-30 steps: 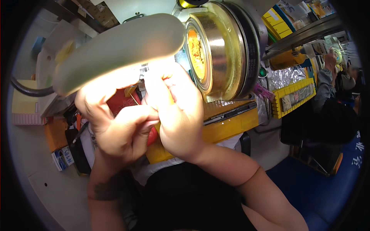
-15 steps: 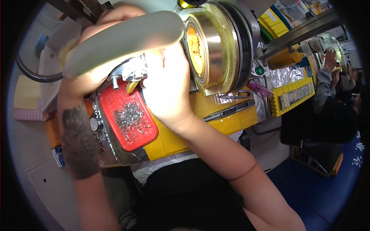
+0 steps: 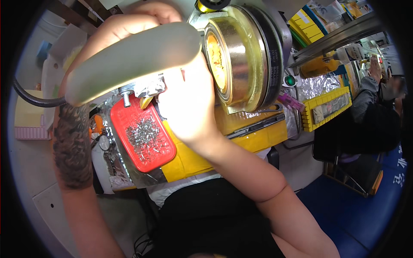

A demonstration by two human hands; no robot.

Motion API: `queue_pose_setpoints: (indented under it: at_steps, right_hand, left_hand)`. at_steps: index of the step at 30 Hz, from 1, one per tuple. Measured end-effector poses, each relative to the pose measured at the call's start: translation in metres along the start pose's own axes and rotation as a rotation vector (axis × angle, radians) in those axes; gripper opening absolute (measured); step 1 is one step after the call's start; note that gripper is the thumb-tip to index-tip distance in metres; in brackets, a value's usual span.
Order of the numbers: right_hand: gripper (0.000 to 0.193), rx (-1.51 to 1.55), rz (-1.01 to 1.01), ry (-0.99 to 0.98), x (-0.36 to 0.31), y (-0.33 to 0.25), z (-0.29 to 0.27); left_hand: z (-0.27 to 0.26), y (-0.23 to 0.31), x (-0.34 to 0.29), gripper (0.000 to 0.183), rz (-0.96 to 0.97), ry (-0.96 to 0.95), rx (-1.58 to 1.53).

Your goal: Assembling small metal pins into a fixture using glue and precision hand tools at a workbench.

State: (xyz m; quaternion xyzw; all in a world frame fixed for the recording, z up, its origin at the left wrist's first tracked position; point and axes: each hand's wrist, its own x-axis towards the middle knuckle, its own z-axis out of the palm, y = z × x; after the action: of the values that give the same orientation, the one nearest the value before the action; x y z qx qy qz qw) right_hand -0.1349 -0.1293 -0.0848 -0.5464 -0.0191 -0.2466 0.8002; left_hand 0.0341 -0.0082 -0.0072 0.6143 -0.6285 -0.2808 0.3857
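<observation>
A grey oblong lamp head (image 3: 133,64) covers much of both hands. Beyond it, my left hand (image 3: 124,28) reaches over with its fingers curled. What they close on is hidden. My right hand (image 3: 191,103), washed out by the light, is beside a small metal fixture (image 3: 148,86) with a bolt and a brass-coloured tip. Its fingers look bent inward, their ends hidden behind the lamp. Below the fixture lies a red tray (image 3: 161,161) holding many tiny metal pieces (image 3: 144,134). Just right of my right hand stands a round brass-coloured machine drum (image 3: 236,60) with an orange-yellow face.
A yellow sheet (image 3: 193,161) covers the bench front, with dark slim tools (image 3: 258,125) on it. A wristwatch (image 3: 104,142) lies left of the tray. Farther right are a yellow toothed tray (image 3: 329,107), a green button (image 3: 290,80) and a co-worker's sleeve (image 3: 365,92). A flexible lamp arm (image 3: 38,102) enters at left.
My left forearm has swung left, and more of the left hand shows above the lamp. An orange item near the watch is now uncovered. My right hand stays by the fixture.
</observation>
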Motion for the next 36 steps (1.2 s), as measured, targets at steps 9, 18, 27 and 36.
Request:
queue_pose_setpoints:
  at_steps: [9,18,27,36]
  right_hand:
    - [0.031,-0.557,-0.107,-0.338,-0.073,-0.045,-0.070]
    - [0.024,-1.162,-0.278,-0.706,-0.056,-0.039,-0.087]
    - [0.033,-0.845,-0.306,-0.378,-0.053,-0.021,-0.084]
    - [0.024,-0.955,-0.281,-0.266,-0.052,-0.014,-0.067]
  left_hand:
    - [0.099,0.067,0.004,0.014,-0.202,0.840,0.114]
    - [0.154,0.057,-0.026,0.015,-0.291,0.868,0.426]
    - [0.169,0.022,-0.044,0.008,-0.196,0.867,0.610]
    - [0.167,0.022,-0.043,0.017,-0.189,0.937,0.654]
